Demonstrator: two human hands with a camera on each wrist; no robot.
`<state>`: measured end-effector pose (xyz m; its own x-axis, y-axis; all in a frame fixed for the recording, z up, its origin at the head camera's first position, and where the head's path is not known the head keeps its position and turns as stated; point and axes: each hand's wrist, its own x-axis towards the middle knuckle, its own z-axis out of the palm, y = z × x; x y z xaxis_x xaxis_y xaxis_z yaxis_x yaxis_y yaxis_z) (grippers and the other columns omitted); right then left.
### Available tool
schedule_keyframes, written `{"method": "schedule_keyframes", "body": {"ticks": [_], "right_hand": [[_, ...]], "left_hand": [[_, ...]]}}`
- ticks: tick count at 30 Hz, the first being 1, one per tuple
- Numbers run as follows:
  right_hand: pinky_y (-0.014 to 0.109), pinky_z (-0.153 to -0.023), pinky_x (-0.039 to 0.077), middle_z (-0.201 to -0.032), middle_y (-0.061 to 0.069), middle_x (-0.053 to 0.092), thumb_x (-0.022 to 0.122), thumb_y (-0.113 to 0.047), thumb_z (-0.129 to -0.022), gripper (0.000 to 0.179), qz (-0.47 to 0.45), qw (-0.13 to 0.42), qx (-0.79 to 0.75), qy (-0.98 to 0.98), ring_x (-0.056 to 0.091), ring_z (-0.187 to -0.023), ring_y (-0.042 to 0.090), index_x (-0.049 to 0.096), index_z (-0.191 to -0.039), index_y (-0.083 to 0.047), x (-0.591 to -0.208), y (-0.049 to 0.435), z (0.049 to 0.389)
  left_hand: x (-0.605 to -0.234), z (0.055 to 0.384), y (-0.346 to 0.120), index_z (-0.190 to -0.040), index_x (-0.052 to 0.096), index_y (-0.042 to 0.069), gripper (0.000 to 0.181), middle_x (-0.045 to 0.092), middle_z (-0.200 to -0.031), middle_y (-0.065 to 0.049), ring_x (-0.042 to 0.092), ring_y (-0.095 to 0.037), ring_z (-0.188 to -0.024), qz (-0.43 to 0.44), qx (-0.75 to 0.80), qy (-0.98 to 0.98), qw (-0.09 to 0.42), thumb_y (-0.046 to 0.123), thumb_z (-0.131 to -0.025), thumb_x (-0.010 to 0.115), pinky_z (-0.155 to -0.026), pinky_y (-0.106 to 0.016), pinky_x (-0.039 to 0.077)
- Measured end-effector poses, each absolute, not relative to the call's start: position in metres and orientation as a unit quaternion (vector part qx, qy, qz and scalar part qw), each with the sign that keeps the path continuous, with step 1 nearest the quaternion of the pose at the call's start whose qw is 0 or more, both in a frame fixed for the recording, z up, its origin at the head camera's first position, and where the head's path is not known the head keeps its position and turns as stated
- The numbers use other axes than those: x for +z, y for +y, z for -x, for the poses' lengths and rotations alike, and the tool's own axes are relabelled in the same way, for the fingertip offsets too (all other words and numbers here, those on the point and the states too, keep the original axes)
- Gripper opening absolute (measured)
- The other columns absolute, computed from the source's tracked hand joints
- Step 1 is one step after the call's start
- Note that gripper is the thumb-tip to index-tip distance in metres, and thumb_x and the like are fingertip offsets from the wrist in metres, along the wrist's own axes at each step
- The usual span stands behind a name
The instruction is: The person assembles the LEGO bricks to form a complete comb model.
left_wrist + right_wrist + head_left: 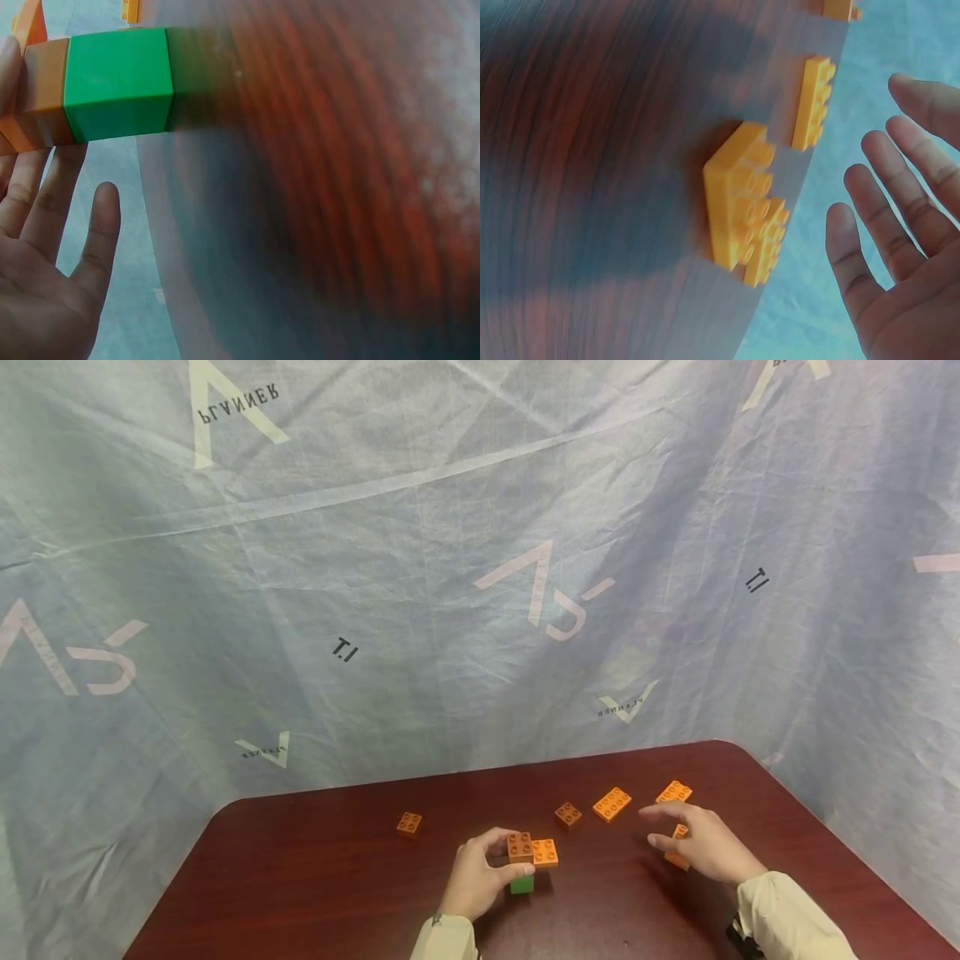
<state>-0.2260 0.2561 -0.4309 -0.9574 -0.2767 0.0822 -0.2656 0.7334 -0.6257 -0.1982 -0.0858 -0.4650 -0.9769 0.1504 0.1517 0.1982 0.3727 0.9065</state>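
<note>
Left hand (476, 875) pinches a brick stack (525, 852) by its sides, well in from the tabletop's (300, 860) far edge, presumably so the top studs stay uncovered (whether its green base (522, 885) touches down, I cannot tell). Right hand (708, 843), fingers apart and holding nothing, hovers at an orange brick (677, 860) near the right edge; other loose bricks (612, 804) lie toward the far edge, seemingly leaving the stack room.

My right hand (708, 843) casts a soft shadow on the table (300, 877); in my left wrist view, pale glare washes over its blurred surface.
</note>
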Motion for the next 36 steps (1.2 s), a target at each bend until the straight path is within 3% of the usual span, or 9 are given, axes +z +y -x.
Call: {"method": "schedule_keyframes", "body": {"ticks": [2,18,28,36], "right_hand": [[0.06,-0.09,0.051,-0.132,0.022,0.063,0.076,-0.019,-0.092,0.039,0.144,0.006,-0.33,0.933,0.058,-0.118,0.047,0.069,-0.128,-0.005,-0.431,0.261,0.227],[0.06,-0.086,0.053,-0.114,0.017,0.071,0.071,0.005,-0.087,0.031,0.181,-0.056,-0.252,0.949,0.064,-0.108,0.045,0.073,-0.117,-0.002,-0.442,0.283,0.234],[0.065,-0.093,0.048,-0.121,0.02,0.068,0.056,0.025,-0.067,0.06,0.175,0.0,-0.205,0.963,0.058,-0.116,0.051,0.073,-0.117,-0.004,-0.446,0.284,0.239],[0.063,-0.093,0.049,-0.12,0.019,0.069,0.06,0.024,-0.067,0.058,0.183,0.024,-0.204,0.961,0.06,-0.115,0.048,0.074,-0.116,-0.005,-0.449,0.28,0.239]], "left_hand": [[-0.465,0.198,-0.086,-0.115,0.074,0.01,0.04,0.071,-0.095,0.001,0.071,-0.018,-0.088,0.104,-0.549,-0.829,0.022,0.016,-0.078,0.09,-0.075,-0.036,0.06],[-0.463,0.198,-0.085,-0.114,0.073,0.008,0.04,0.071,-0.093,0.002,0.068,-0.014,-0.084,0.098,-0.543,-0.834,0.016,0.015,-0.078,0.089,-0.072,-0.034,0.06],[-0.459,0.198,-0.084,-0.113,0.073,0.008,0.039,0.07,-0.093,0.001,0.068,-0.015,-0.084,0.097,-0.538,-0.837,0.013,0.013,-0.078,0.089,-0.073,-0.035,0.059],[-0.459,0.197,-0.084,-0.113,0.073,0.008,0.039,0.07,-0.093,0.003,0.067,-0.013,-0.083,0.094,-0.536,-0.839,0.008,0.013,-0.078,0.089,-0.073,-0.034,0.059]]}}
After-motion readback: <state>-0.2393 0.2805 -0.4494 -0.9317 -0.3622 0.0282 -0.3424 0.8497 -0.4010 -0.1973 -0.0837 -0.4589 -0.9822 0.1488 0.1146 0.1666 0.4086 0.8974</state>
